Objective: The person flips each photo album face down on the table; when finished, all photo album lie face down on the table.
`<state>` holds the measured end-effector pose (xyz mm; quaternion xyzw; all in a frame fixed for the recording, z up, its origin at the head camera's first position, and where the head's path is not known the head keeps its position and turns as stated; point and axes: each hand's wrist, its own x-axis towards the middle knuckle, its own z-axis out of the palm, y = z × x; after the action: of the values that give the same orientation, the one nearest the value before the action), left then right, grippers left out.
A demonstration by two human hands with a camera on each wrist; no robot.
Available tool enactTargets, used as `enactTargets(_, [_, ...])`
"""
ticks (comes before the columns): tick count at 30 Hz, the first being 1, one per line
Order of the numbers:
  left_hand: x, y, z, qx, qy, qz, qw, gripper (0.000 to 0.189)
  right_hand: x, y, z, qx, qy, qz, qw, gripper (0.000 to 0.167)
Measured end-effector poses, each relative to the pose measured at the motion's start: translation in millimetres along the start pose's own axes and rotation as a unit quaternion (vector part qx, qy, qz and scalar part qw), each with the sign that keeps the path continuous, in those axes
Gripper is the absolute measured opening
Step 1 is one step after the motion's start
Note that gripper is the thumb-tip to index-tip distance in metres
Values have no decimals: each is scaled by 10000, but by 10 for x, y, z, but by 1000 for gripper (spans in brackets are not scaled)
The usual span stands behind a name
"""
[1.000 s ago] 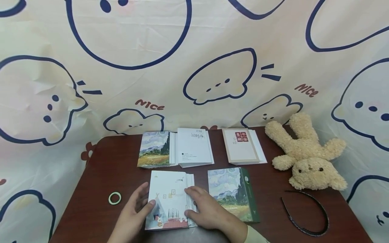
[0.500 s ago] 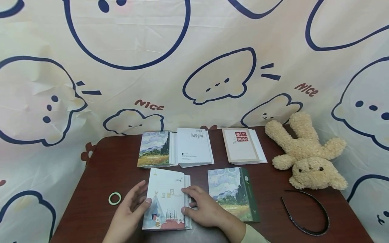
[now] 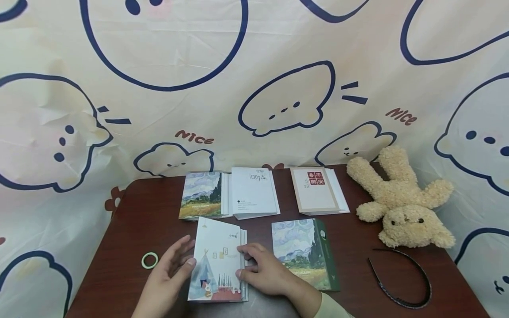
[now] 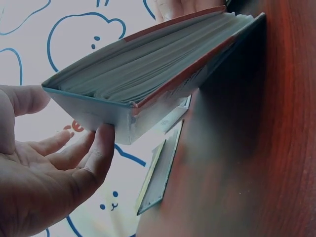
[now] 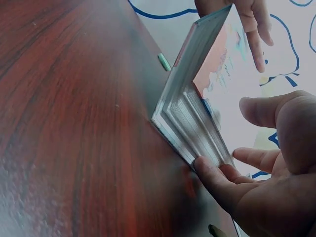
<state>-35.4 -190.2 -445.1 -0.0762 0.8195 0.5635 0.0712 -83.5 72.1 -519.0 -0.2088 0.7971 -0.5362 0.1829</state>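
Note:
A thick photo album with a white cover, a drawn blue tent and red ground stands tilted over the table front, between both hands. My left hand holds its left side; in the left wrist view the thumb meets the cover's edge and fingertips touch the spine. On the opposite side my right hand holds the page edges, with fingertips curled against them and the thumb by the front cover. Loose layers of pages show between the covers. Just right lies a green landscape-cover album.
Along the back stand another landscape album, a white album and a beige-bordered album. A plush bear lies at the right, above a black headband. A pale green ring sits left of my left hand.
Both hands and the tent-cover album have shifted slightly left. The album has turned a little, its top left corner rising. The other objects stay put.

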Motion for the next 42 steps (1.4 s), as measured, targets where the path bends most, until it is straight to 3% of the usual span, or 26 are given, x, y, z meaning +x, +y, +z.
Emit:
enactTargets(6, [-34, 23, -20, -58, 24, 209, 9998, 57, -1, -34, 44, 152, 62, 34, 9999, 56])
enactTargets(16, [-60, 102, -17, 204, 0, -36, 9998, 39, 9, -62, 93, 482, -28, 162, 9987, 64])
enactTargets(22, [-43, 93, 10, 356, 17, -89, 9993, 50, 12, -65, 115, 659, -73, 267, 9974, 67])
enactTargets(29, [-47, 77, 19, 95, -108, -2, 9999, 61, 17, -80, 123, 757, -54, 336, 9965, 68])
enactTargets(39, [-21, 30, 48, -356, 25, 220, 9991, 67, 27, -66, 126, 1001, -112, 333, 9944, 67])
enactTargets(42, [-4, 8, 48, -500, -20, 135, 9987, 69, 29, -67, 131, 1089, -114, 331, 9934, 67])
